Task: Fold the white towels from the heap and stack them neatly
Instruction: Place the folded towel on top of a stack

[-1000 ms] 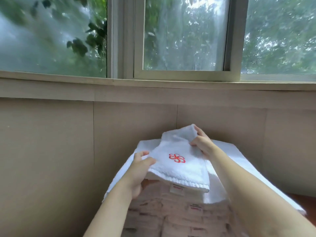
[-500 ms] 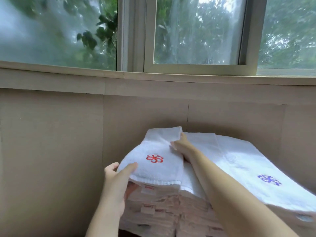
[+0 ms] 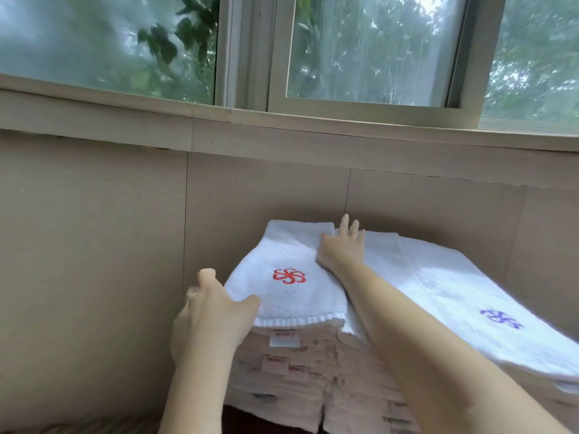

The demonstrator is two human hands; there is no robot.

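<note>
A folded white towel with a red flower emblem [image 3: 288, 286] lies on top of a tall stack of folded towels [image 3: 282, 368]. My left hand [image 3: 210, 314] touches the towel's near left corner, thumb on top, fingers loosely spread. With straight fingers, my right hand [image 3: 340, 245] rests flat on the towel's far right edge. To the right lies another white towel with a purple emblem [image 3: 470, 305], on a second stack.
A beige panelled wall [image 3: 94, 245] rises directly behind and left of the stacks. A window sill [image 3: 282, 136] and sliding windows run above it. Dark floor shows below the stack at the bottom edge.
The red-emblem towel was lowered from my hands onto the stack. My right hand released its pinch and now lies flat on the far edge; my left hand opened at the near corner.
</note>
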